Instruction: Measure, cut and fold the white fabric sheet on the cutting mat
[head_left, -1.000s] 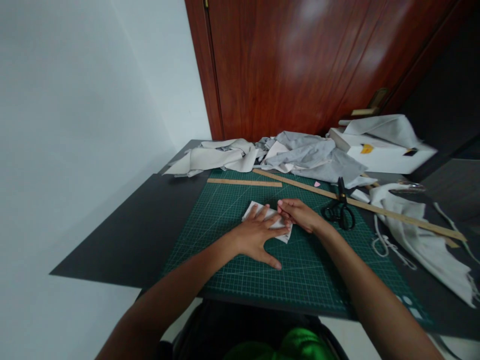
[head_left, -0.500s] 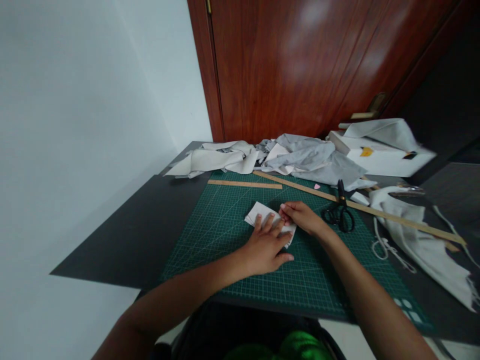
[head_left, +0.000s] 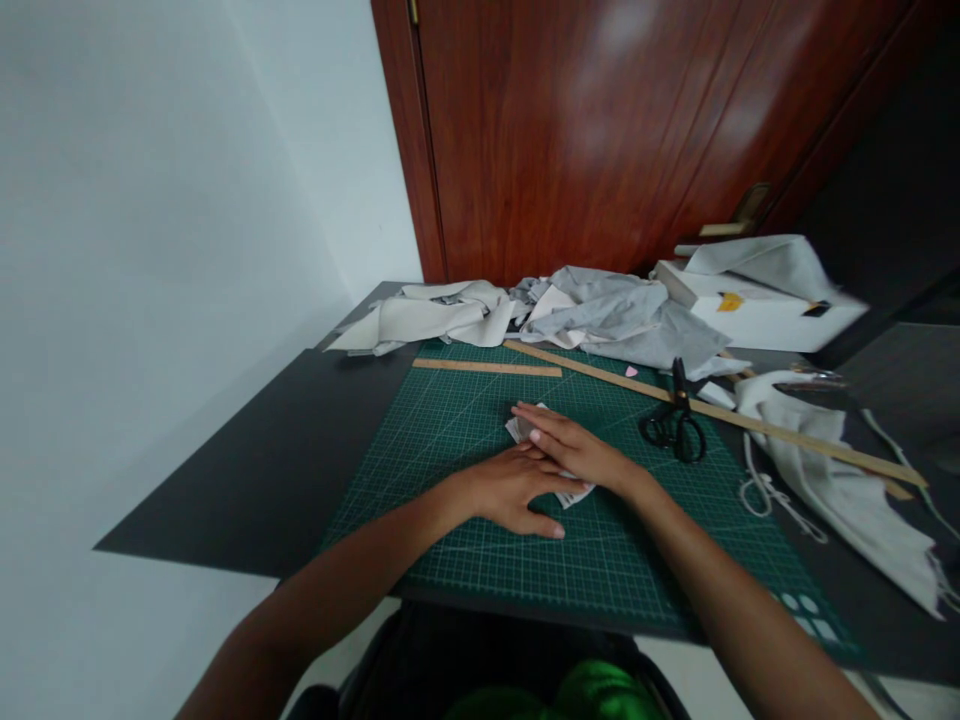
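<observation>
A dark table (head_left: 247,450) stands by a white wall and a red-brown door (head_left: 600,130), and a green cutting mat (head_left: 450,440) lies on top. In the middle of the mat sits a small white folded cloth piece (head_left: 574,492), mostly hidden under two hands. The left hand (head_left: 517,490) lies flat and open on it, fingers spread. The right hand (head_left: 574,448) lies flat and open too — it crosses over the left one and presses down. I think the step is pressing the fold flat. A next move would need a firm, even push so the cloth does not slip. There is free mat on the left and in front. On the right it is tighter — black scissors (head_left: 675,425) and a long wooden ruler (head_left: 720,410) lie near, and gray cloth piles (head_left: 615,315) sit at the back edge.
</observation>
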